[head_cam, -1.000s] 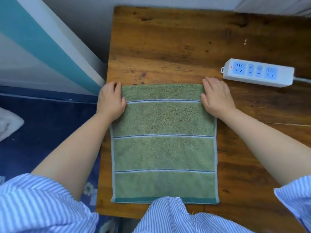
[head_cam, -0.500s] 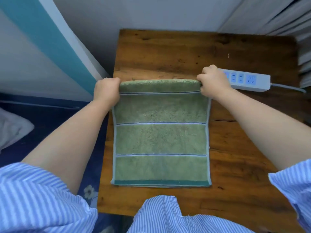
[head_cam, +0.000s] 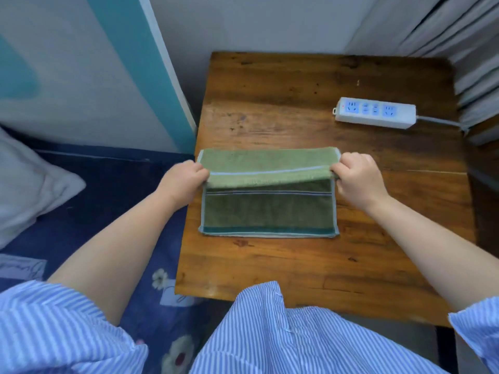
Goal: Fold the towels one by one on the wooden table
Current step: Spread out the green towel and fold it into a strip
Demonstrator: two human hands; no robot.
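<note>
A green towel point(head_cam: 267, 211) with thin pale stripes lies on the wooden table point(head_cam: 310, 263), near its left edge. Its far half is lifted and curls back toward me over the near half, which lies flat in shadow. My left hand point(head_cam: 183, 182) pinches the lifted edge at the left corner. At the right corner my right hand point(head_cam: 356, 179) grips the same edge. Both fists are closed on the cloth, a little above the table.
A white power strip point(head_cam: 375, 113) with blue sockets lies at the table's far right, its cable running off to the right. A bed with a dark blue floral cover point(head_cam: 113, 211) and a white pillow point(head_cam: 29, 184) stands left of the table. Grey curtains point(head_cam: 464, 49) hang at right.
Both hands went from lying flat on the far corners to gripping them. They have lifted the far edge and pulled it toward me, so the towel now doubles over itself.
</note>
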